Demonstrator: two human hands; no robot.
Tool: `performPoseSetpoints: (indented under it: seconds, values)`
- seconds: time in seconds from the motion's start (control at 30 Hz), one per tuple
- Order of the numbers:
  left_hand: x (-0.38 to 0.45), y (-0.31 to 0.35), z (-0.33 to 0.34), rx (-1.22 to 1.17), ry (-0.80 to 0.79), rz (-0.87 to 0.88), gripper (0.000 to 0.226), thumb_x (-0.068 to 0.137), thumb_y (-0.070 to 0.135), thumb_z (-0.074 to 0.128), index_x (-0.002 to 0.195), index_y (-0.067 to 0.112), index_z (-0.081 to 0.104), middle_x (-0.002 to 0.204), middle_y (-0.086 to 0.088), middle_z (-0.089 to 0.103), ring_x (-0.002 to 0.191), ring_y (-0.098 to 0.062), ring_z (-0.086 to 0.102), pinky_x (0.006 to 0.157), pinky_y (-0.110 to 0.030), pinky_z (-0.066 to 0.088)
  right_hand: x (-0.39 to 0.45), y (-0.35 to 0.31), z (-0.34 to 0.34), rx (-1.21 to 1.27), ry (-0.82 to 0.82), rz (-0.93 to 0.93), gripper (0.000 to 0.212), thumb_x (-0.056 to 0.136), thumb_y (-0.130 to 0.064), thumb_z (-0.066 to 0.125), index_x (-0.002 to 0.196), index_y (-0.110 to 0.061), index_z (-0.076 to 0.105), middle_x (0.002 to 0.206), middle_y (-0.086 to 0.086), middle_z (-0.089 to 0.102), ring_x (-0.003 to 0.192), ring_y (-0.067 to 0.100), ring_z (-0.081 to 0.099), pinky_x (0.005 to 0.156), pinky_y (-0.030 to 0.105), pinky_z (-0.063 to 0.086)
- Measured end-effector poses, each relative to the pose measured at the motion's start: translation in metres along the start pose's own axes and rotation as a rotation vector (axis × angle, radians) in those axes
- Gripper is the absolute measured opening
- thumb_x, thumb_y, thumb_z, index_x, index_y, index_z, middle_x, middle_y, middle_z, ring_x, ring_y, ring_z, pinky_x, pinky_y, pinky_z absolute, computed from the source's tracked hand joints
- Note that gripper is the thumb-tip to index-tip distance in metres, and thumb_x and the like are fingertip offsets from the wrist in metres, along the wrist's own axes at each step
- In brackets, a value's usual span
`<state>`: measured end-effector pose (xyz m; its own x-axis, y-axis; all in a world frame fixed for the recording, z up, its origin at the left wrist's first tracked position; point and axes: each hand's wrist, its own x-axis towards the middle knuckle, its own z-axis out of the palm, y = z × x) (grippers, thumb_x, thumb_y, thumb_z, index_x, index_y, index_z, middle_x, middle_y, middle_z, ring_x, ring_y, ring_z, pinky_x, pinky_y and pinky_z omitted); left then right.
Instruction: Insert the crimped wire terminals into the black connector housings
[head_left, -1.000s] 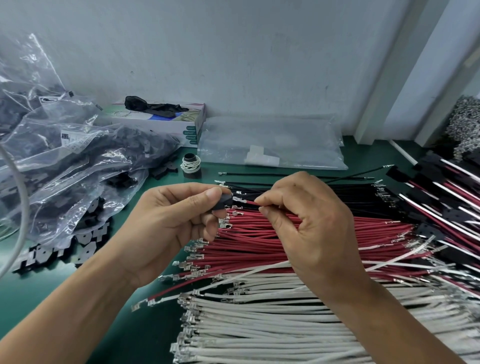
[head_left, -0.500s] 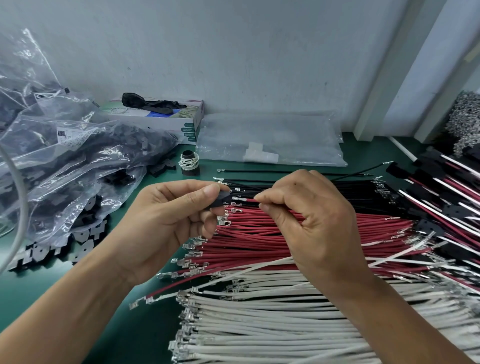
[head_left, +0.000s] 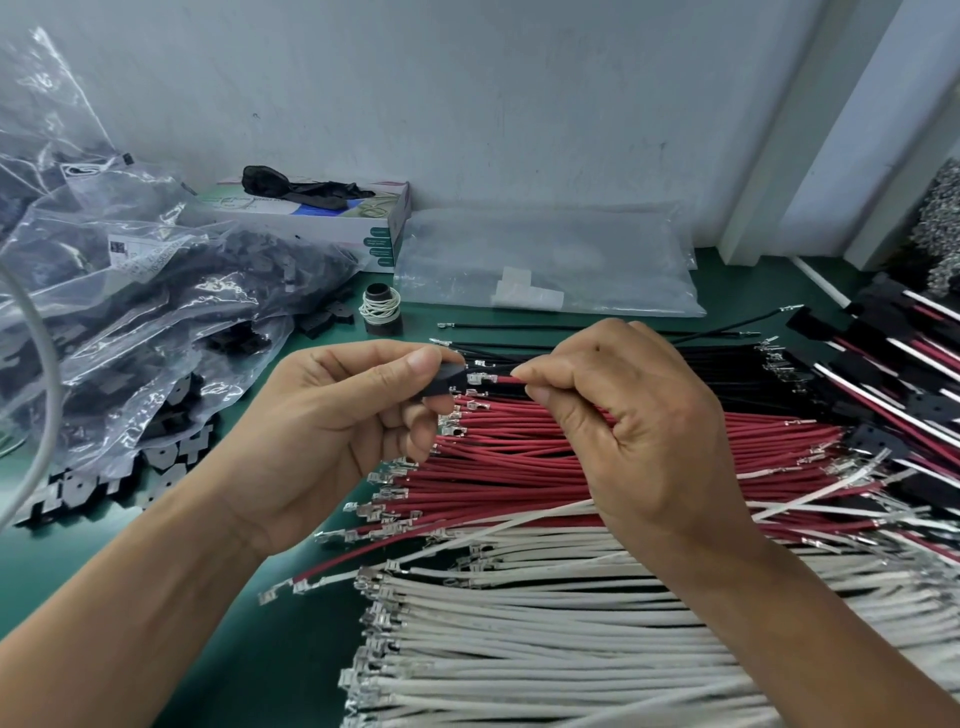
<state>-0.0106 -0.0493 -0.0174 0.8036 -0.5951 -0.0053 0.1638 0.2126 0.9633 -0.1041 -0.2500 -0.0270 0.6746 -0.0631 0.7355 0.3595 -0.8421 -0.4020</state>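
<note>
A small black connector housing (head_left: 444, 383), matte plastic and blocky in shape, is pinched between the thumb and curled fingers of the left hand (head_left: 332, 441). A red wire (head_left: 509, 380), thin and rubbery with a bright folded-metal crimped terminal (head_left: 479, 378) at its end, is pinched between thumb and forefinger of the right hand (head_left: 634, 431), the remaining fingers being curled. The long axis of the wire is laid nearly level, left to right, and its terminal is pointed left at the housing's open face; whether the tip is already touching the housing cannot be told.

Directly below the housing a bundle of red wires (head_left: 597, 467) is spread on the green mat (head_left: 218, 649), lengthwise left to right, with terminals at both ends. Nearer the viewer than the housing, white wires (head_left: 545, 649) are stacked the same way; behind it, black wires (head_left: 701, 364) are laid. To the left of the housing, crinkled clear plastic bags (head_left: 130, 291) of black parts are heaped. Behind the housing a spool (head_left: 382, 309) wound with pale thread is stood upright.
</note>
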Motion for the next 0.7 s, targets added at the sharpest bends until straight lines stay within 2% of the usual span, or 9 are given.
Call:
performPoseSetpoints:
  seconds: [0.27, 0.4, 0.5, 0.6, 0.7]
  values:
    - [0.000, 0.000, 0.000, 0.005, -0.011, 0.000, 0.022, 0.083, 0.021, 0.078, 0.098, 0.005, 0.081, 0.076, -0.012, 0.070, 0.061, -0.018, 0.060, 0.057, -0.024, 0.054, 0.000, -0.003, 0.002, -0.108, -0.050, -0.023, 0.016, 0.097, -0.019, 0.063, 0.102, -0.012, 0.077, 0.089, -0.004, 0.066, 0.082, 0.019, 0.057, 0.067, 0.039, 0.050]
    - [-0.001, 0.000, 0.001, 0.013, -0.015, -0.033, 0.027, 0.078, 0.023, 0.081, 0.097, 0.004, 0.081, 0.074, -0.010, 0.069, 0.059, -0.017, 0.058, 0.055, -0.023, 0.053, 0.001, -0.004, 0.000, -0.279, -0.049, -0.125, 0.011, 0.093, -0.002, 0.070, 0.098, -0.007, 0.077, 0.085, 0.002, 0.064, 0.078, 0.022, 0.055, 0.060, 0.039, 0.048]
    - [-0.001, 0.000, 0.003, 0.017, 0.006, -0.086, 0.032, 0.074, 0.023, 0.083, 0.098, 0.001, 0.080, 0.072, -0.010, 0.067, 0.055, -0.016, 0.057, 0.052, -0.023, 0.052, 0.004, -0.004, -0.003, -0.408, -0.021, -0.251, 0.013, 0.093, 0.005, 0.064, 0.090, -0.004, 0.074, 0.080, 0.006, 0.061, 0.076, 0.023, 0.051, 0.057, 0.038, 0.045]
    - [-0.003, -0.002, 0.009, -0.042, 0.001, -0.118, 0.033, 0.074, 0.023, 0.083, 0.099, 0.001, 0.080, 0.072, -0.009, 0.066, 0.053, -0.014, 0.058, 0.052, -0.023, 0.053, 0.002, -0.008, 0.001, -0.378, -0.010, -0.247, 0.013, 0.095, 0.003, 0.062, 0.092, -0.003, 0.074, 0.082, 0.007, 0.062, 0.077, 0.023, 0.051, 0.060, 0.039, 0.045]
    - [-0.005, -0.003, 0.019, -0.051, 0.039, -0.059, 0.035, 0.074, 0.028, 0.081, 0.099, 0.006, 0.081, 0.075, -0.010, 0.071, 0.056, -0.016, 0.062, 0.055, -0.025, 0.056, -0.002, -0.011, 0.005, -0.234, -0.024, -0.125, 0.011, 0.098, -0.007, 0.064, 0.098, -0.007, 0.074, 0.087, 0.003, 0.064, 0.080, 0.022, 0.054, 0.067, 0.038, 0.046]
